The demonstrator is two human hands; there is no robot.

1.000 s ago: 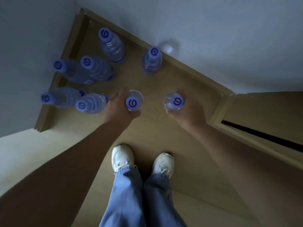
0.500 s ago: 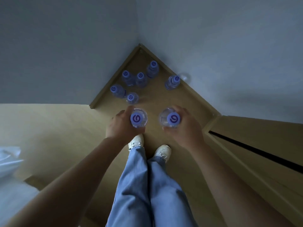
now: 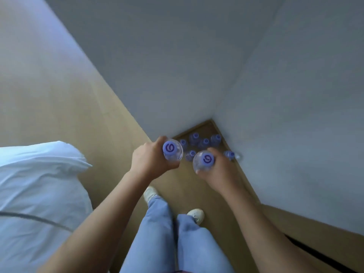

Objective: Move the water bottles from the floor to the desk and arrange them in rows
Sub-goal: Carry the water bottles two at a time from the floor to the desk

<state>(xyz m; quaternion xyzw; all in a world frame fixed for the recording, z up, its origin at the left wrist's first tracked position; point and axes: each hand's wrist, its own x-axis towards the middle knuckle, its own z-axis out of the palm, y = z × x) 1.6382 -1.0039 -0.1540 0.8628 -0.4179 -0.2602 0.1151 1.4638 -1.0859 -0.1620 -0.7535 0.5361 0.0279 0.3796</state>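
I hold two clear water bottles with purple caps, upright and well above the floor. My left hand (image 3: pixel 149 160) grips one bottle (image 3: pixel 172 149) round its body. My right hand (image 3: pixel 220 170) grips the other bottle (image 3: pixel 203 161). Far below, several more purple-capped bottles (image 3: pixel 204 142) stand on the wooden floor in the corner where two walls meet. One of them (image 3: pixel 229 154) stands apart by the right wall. No desk is in view.
A bed with white bedding (image 3: pixel 39 194) fills the lower left. A wooden panel (image 3: pixel 69 99) runs along the left wall. My legs in blue jeans and white shoes (image 3: pixel 195 214) stand on the floor strip. A dark gap (image 3: pixel 319 257) lies at lower right.
I have risen with both bottles, so the floor bottles look smaller and farther. The view has swung left and the bed has come into sight. Both grips are unchanged.
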